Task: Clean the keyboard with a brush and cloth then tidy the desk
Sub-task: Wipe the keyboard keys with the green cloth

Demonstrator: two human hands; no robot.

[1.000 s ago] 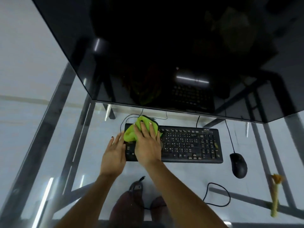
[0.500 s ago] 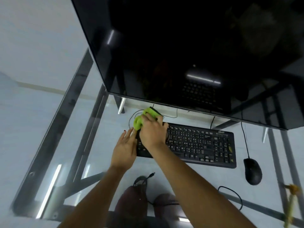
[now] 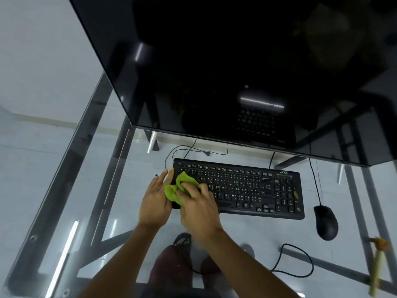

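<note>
A black keyboard [image 3: 253, 188] lies on the glass desk [image 3: 120, 190] below the dark monitor. My right hand [image 3: 198, 208] presses a crumpled green cloth [image 3: 176, 189] onto the keyboard's left front corner. My left hand [image 3: 154, 198] rests flat against the keyboard's left edge, fingers extended, touching the cloth's side. A yellow-handled brush [image 3: 377, 269] lies at the desk's far right edge, blurred. The keyboard's left keys are hidden under the hands.
A large black monitor [image 3: 236, 72] overhangs the desk's back. A black mouse [image 3: 325, 222] sits right of the keyboard, its cable [image 3: 298, 261] looping near the front. Metal frame bars, my legs and feet show through the glass.
My right hand has dragged the cloth from the keyboard's upper left corner down toward its front left. The left hand stayed at the left edge. The camera view shifted.
</note>
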